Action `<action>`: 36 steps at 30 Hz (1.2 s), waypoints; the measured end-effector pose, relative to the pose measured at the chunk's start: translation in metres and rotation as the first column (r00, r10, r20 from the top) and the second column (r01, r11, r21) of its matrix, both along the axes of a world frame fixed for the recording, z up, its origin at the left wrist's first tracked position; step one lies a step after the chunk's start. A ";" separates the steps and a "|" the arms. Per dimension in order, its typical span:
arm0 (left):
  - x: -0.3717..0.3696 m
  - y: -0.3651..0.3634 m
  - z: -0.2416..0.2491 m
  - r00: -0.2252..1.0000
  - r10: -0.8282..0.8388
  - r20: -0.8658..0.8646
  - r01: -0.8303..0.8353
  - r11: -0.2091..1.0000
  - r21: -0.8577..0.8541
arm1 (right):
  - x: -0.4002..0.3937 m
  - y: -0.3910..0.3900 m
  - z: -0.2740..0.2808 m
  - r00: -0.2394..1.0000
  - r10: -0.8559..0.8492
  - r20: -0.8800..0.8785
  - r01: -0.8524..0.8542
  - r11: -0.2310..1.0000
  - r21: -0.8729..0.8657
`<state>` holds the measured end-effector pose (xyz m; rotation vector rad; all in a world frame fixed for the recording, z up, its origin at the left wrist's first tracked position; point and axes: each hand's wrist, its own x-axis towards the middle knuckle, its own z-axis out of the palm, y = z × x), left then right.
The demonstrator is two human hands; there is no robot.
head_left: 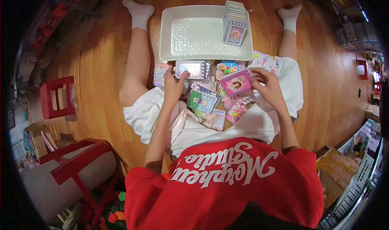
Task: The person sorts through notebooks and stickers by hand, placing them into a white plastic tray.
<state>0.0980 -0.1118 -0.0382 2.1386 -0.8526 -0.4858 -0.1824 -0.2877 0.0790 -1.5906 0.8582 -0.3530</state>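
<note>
So the person's sitting on the wood floor with legs spread, and there's a pile of little notebooks between the knees. The right hand has a closed grip on a pink notebook with a cartoon girl on the cover, fingers curled over its right edge. It's lifted a bit above the pile, cover facing up, and its long axis runs roughly left-to-right, tilted so the right end sits a little higher in the frame, toward the tray. The left hand is on a clear-wrapped notebook lying just in front of the tray, long side also running left-right; fingers are pressing on its lower left corner, but I honestly can't tell if the grip is actually closed around it or just resting there.

The white tray sits further out between the feet, with a stack of notebooks standing on edge in its right corner. A teal notebook lies in the pile between the two hands.
</note>
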 end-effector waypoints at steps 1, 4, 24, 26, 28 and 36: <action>0.009 0.002 -0.011 0.985 0.004 -0.171 0.010 0.996 0.084 | 0.002 0.002 0.001 1.000 -0.014 0.015 0.013 0.999 0.049; 0.017 0.006 -0.039 0.975 0.011 -0.222 -0.034 0.994 -0.099 | 0.004 -0.004 -0.002 0.998 -0.058 0.026 0.054 0.989 0.137; 0.011 0.007 -0.045 0.924 0.032 -0.381 -0.076 0.992 -0.100 | 0.100 -0.145 -0.087 0.943 0.112 -0.314 -0.333 0.383 -0.862; 0.012 0.008 -0.050 0.931 0.037 -0.364 -0.079 0.992 -0.103 | 0.098 -0.147 -0.101 0.957 0.079 -0.280 -0.285 0.453 -0.845; 0.011 0.008 -0.048 0.935 0.040 -0.352 -0.079 0.992 -0.099 | 0.098 -0.139 -0.100 0.985 0.056 -0.161 -0.170 0.394 -0.903; 0.009 0.007 -0.038 0.914 0.026 -0.404 -0.084 0.989 -0.125 | 0.091 -0.100 -0.110 0.897 -0.201 -0.393 -0.335 0.271 -0.903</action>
